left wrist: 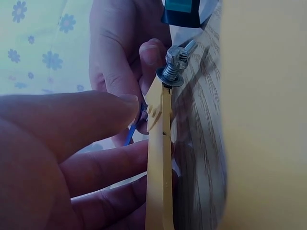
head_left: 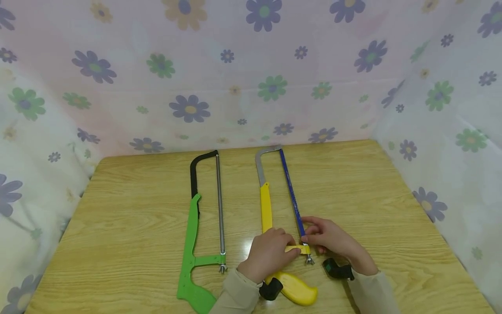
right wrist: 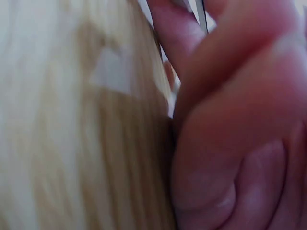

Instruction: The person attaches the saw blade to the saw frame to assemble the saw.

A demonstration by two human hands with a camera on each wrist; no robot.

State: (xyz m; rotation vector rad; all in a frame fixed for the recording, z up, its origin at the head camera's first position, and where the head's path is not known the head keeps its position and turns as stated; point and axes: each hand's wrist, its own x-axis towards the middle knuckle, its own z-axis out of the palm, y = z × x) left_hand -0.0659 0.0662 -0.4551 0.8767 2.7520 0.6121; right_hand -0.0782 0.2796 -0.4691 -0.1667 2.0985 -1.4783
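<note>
A hacksaw with a yellow frame (head_left: pixel 266 205) and a grey front bow lies on the table, its blue blade (head_left: pixel 291 189) running along the right side. My left hand (head_left: pixel 268 253) holds the frame's lower crossbar (left wrist: pixel 158 187), thumb on one side and fingers on the other in the left wrist view. Close by, my right hand (head_left: pixel 333 237) pinches the blade's lower end between thumb and fingers. A metal wing nut (head_left: pixel 310 260) sits at the crossbar's tip. In the right wrist view, curled fingers (right wrist: pixel 225 129) rest beside the tabletop and hide most of the blade.
To the left lies a second hacksaw (head_left: pixel 191 235), green with a black bow and a grey blade (head_left: pixel 220 200). Both saws rest on a wood-grain table (head_left: pixel 129 226). Flowered cloth (head_left: pixel 235 65) hangs behind and at both sides. Black wrist cameras are on both wrists.
</note>
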